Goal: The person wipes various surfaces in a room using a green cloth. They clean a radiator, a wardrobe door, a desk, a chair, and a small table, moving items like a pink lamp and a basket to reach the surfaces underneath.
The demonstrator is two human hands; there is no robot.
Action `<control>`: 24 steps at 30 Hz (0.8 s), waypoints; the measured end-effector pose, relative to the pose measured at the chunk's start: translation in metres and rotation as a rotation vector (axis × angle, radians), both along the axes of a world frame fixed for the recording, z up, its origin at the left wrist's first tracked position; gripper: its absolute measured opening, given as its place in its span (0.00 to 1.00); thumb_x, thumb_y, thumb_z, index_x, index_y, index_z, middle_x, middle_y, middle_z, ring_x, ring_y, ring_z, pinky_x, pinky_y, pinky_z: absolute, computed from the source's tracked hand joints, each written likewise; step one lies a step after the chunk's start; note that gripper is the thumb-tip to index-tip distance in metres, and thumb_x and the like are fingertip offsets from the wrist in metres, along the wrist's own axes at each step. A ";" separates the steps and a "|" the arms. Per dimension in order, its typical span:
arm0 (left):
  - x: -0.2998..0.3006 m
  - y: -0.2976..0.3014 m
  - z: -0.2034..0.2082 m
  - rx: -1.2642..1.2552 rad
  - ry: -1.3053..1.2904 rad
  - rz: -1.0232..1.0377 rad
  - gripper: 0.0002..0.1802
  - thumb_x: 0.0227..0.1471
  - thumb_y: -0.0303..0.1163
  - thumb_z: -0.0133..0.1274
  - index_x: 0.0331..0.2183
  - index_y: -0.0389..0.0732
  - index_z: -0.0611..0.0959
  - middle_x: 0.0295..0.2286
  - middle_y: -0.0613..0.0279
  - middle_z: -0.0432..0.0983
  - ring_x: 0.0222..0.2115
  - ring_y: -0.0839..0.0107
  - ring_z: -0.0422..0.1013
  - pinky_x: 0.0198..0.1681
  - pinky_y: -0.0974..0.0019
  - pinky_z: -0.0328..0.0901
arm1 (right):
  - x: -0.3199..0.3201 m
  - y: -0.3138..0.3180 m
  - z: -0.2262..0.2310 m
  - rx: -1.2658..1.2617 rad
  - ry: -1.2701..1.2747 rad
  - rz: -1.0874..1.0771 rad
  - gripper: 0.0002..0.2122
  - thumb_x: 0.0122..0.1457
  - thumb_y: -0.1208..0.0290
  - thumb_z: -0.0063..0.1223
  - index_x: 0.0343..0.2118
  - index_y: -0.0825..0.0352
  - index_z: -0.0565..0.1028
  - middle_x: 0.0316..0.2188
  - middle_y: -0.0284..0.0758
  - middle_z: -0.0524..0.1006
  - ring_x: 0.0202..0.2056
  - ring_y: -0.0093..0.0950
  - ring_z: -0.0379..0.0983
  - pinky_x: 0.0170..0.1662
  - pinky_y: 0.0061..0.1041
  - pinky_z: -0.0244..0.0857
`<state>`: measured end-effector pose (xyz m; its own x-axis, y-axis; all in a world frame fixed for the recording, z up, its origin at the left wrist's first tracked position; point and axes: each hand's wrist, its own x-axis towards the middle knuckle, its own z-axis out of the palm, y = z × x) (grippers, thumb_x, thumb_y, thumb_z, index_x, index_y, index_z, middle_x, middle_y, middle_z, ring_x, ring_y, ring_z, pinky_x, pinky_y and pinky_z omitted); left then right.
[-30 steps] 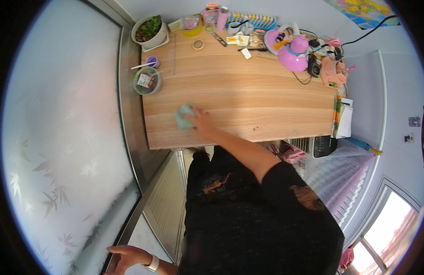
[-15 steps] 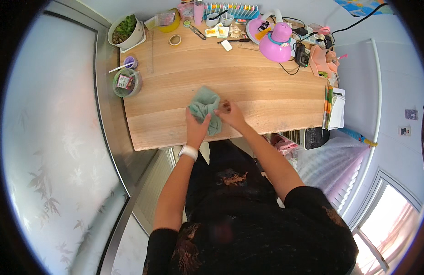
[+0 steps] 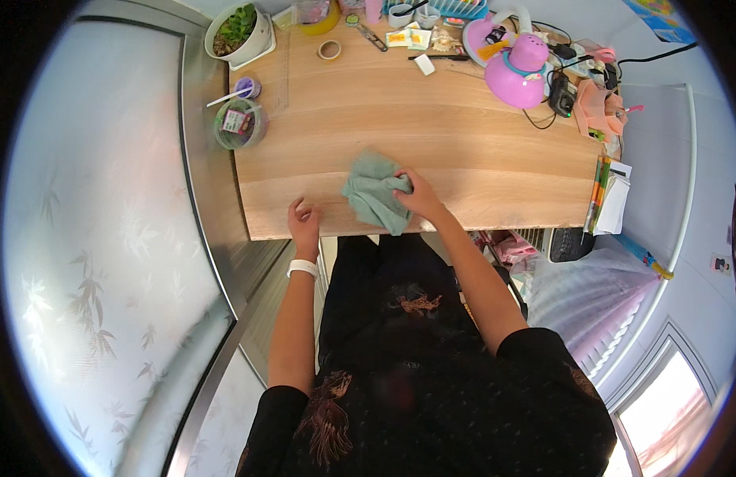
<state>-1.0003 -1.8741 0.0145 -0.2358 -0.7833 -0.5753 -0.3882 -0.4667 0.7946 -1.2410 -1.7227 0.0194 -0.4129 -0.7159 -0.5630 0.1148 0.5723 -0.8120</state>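
A green cloth [image 3: 374, 195] lies crumpled near the front edge of the wooden desk [image 3: 431, 139], one corner hanging at the edge. My right hand [image 3: 418, 195] pinches it at its right side, fingers bent over the fabric. Left of the cloth and apart from it, my left hand [image 3: 304, 221] hovers at the desk's front edge. Its fingers are loosely bent and spread from the thumb, with nothing in them. A white band [image 3: 302, 268] circles that wrist.
A potted plant [image 3: 238, 36], a clear round tub [image 3: 240, 124] and a small purple cup [image 3: 247, 87] line the left side. A tape roll [image 3: 329, 50] and a white eraser [image 3: 424, 64] lie farther back. A pink lamp [image 3: 517, 75] stands back right, papers [image 3: 612, 199] at the right edge.
My left hand has let go of the cloth and moved left. The cloth looks more spread and sits farther right, now held by my right hand. The view has shifted slightly.
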 end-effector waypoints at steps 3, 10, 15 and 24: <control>0.017 0.002 -0.016 -0.299 -0.171 -0.048 0.20 0.53 0.28 0.56 0.48 0.37 0.73 0.34 0.60 0.74 0.33 0.73 0.71 0.35 0.69 0.68 | 0.001 -0.016 0.026 0.190 0.425 0.150 0.16 0.49 0.74 0.61 0.43 0.62 0.74 0.40 0.41 0.71 0.43 0.38 0.68 0.45 0.33 0.66; -0.100 -0.010 0.005 -0.776 0.060 -0.962 0.30 0.39 0.33 0.65 0.45 0.35 0.74 0.37 0.51 0.75 0.35 0.53 0.72 0.40 0.54 0.67 | -0.005 0.003 -0.004 -0.191 0.614 0.157 0.10 0.50 0.72 0.61 0.35 0.67 0.76 0.40 0.38 0.72 0.44 0.38 0.67 0.42 0.34 0.65; -0.117 -0.038 -0.015 0.054 0.255 -1.002 0.20 0.45 0.30 0.63 0.40 0.38 0.74 0.27 0.60 0.77 0.28 0.69 0.72 0.35 0.66 0.67 | -0.021 0.018 0.000 -0.221 0.492 0.022 0.09 0.50 0.70 0.60 0.33 0.68 0.77 0.35 0.38 0.73 0.40 0.39 0.69 0.41 0.34 0.66; -0.140 -0.028 -0.007 -0.040 0.286 -0.876 0.29 0.52 0.24 0.56 0.54 0.44 0.66 0.33 0.59 0.76 0.33 0.74 0.71 0.38 0.70 0.66 | 0.005 0.027 -0.029 0.118 0.453 -0.365 0.15 0.51 0.62 0.60 0.29 0.72 0.78 0.31 0.44 0.72 0.33 0.42 0.72 0.37 0.37 0.67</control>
